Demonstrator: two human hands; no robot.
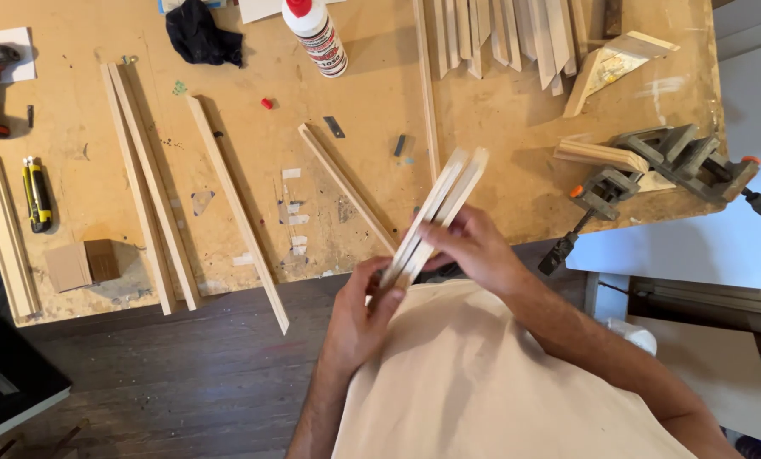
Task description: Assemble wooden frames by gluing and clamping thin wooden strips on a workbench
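Observation:
My left hand (362, 313) grips the near end of a small bundle of pale wooden strips (448, 191), which points away from me toward the upper right. Around the middle of the same bundle closes my right hand (468, 245). The strips are held just above the front edge of the workbench (516, 119), in front of my chest.
Several long wooden strips (236, 208) lie on the bench to the left, one overhanging the edge. A glue bottle (315, 34), black cloth (198, 34), yellow utility knife (38, 194), more strips (508, 30) and a corner clamp (678, 157) sit around.

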